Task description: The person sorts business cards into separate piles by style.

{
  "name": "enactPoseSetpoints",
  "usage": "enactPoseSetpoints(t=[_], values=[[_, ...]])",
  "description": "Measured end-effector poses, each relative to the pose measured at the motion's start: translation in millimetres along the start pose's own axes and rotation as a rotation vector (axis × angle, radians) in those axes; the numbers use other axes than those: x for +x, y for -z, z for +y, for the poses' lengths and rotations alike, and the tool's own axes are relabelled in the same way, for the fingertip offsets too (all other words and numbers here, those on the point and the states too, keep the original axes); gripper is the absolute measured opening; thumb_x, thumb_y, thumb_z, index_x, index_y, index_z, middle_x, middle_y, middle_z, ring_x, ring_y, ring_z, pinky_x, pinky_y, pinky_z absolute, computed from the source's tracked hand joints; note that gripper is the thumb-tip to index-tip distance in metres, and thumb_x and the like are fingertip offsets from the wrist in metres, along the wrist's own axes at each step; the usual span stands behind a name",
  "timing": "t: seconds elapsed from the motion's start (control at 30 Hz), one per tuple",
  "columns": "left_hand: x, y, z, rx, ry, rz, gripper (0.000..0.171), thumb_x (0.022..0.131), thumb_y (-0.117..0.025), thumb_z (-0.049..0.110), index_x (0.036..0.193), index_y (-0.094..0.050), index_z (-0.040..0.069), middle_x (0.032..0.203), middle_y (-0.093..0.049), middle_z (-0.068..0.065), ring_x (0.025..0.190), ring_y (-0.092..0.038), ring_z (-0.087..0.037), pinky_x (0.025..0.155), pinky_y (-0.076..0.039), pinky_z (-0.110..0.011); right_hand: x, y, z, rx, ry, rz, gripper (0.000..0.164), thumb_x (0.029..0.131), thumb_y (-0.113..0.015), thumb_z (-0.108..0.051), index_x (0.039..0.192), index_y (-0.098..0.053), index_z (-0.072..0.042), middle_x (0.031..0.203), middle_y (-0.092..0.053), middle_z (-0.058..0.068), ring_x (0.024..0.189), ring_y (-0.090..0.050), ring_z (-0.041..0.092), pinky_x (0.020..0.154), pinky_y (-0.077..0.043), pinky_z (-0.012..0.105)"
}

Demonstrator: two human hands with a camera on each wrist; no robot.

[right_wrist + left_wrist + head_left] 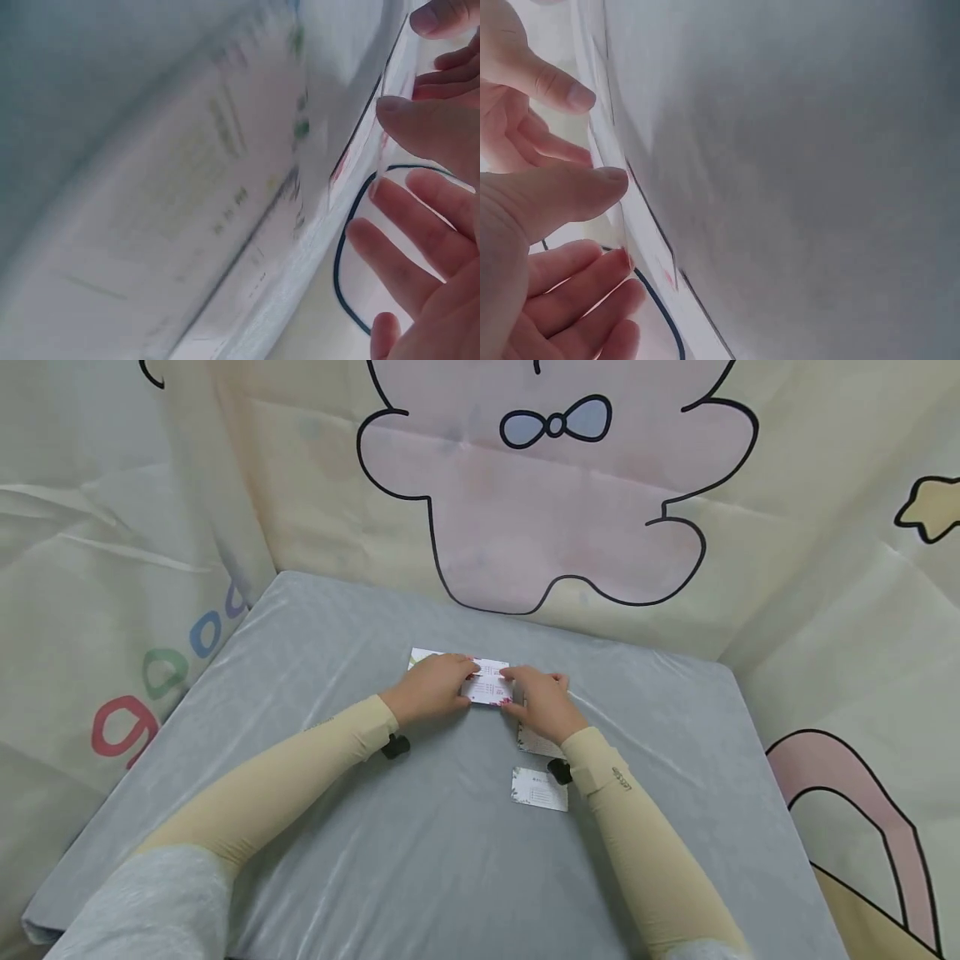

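Observation:
In the head view a white printed card [487,688] with pink flowers at its corner is held slightly above the bed-like grey surface. My left hand [430,687] pinches its left edge between thumb and fingers. The right hand [545,703] pinches the opposite edge. Seen from the left wrist, the card [622,217] is nearly edge-on, the left thumb [577,196] on its near side. From the right wrist, the right thumb [427,127] likewise lies against it. Another white card [420,655] lies partly hidden behind the left hand.
Two pale cards with leafy corners lie nearer me: one card [534,741] partly under the right hand, another card [538,788] by the right wrist. Grey cloth [420,860] covers the surface. A cartoon-printed curtain [315,485] stands behind it.

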State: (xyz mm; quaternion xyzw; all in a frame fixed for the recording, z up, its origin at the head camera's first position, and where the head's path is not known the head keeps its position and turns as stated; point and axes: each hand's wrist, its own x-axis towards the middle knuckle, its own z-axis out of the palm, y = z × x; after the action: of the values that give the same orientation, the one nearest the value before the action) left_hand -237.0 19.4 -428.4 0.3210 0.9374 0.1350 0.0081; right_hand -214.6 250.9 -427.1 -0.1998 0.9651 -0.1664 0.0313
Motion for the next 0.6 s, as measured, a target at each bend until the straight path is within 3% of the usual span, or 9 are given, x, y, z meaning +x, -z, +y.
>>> enactPoseSetpoints(t=[0.13, 0.3, 0.6], values=[[17.7, -0.3, -11.9, -0.013, 0.057, -0.024, 0.047, 0.09, -0.073, 0.024, 0.133, -0.062, 0.009, 0.123, -0.068, -0.006, 0.11, -0.064, -0.021, 0.098, -0.052, -0.041, 22, -1, 8, 0.022, -0.024, -0.012, 0.06, 0.092, -0.074, -0.031, 0.146, -0.051, -0.017, 0.144, -0.058, 0.003, 0.131, -0.055, 0.023, 0.101, -0.023, 0.052], [35.2, -0.4, -22.2, -0.014, 0.071, -0.054, 0.048, 0.092, -0.073, 0.025, 0.135, -0.061, 0.009, 0.123, -0.067, -0.006, 0.109, -0.062, -0.02, 0.099, -0.051, -0.042, 38, -2, 15, 0.032, -0.061, -0.028, 0.06, 0.093, -0.073, -0.03, 0.147, -0.049, -0.017, 0.144, -0.058, 0.002, 0.134, -0.053, 0.022, 0.101, -0.024, 0.051], [48.8, -6.5, -26.6, -0.006, 0.088, -0.082, 0.051, 0.092, -0.072, 0.028, 0.139, -0.06, 0.012, 0.131, -0.065, -0.006, 0.117, -0.062, -0.022, 0.104, -0.049, -0.044, 48, -3, 22, 0.017, -0.082, -0.042, 0.059, 0.094, -0.072, -0.03, 0.147, -0.05, -0.02, 0.145, -0.057, 0.001, 0.134, -0.053, 0.021, 0.1, -0.023, 0.052]])
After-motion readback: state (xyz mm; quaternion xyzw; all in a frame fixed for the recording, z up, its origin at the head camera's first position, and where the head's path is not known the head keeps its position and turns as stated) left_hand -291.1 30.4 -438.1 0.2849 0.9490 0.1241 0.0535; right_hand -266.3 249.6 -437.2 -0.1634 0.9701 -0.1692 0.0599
